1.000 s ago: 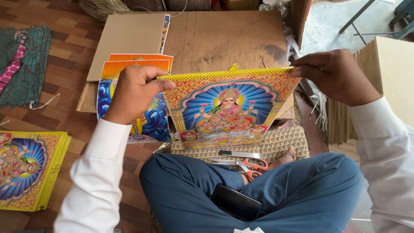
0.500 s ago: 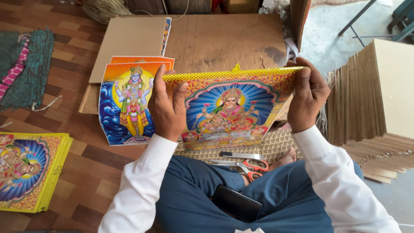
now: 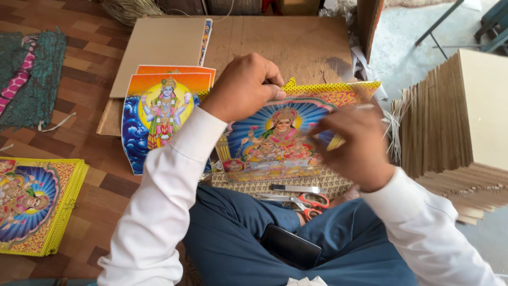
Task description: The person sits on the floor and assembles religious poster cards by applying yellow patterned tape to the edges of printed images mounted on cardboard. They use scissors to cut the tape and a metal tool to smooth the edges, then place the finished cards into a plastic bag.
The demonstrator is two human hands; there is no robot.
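A glossy colourful picture print with a yellow dotted top border lies tilted over my lap. My left hand pinches its top edge near the middle. My right hand is blurred in front of the print's right half, fingers closed on a thin pale stick that points up and to the right. A second print, blue and orange, lies flat just left of my left forearm. Scissors with orange handles and a small metal cutter rest on a patterned sheet below the held print.
A stack of similar prints sits on the wooden floor at the left. A tall pile of brown boards stands at the right. Cardboard sheets and a wooden board lie ahead. A dark phone is on my lap.
Both hands left the print's side edges. My left hand moved to the middle of the top edge, my right hand came in front of the print with a thin stick, and the print dropped lower.
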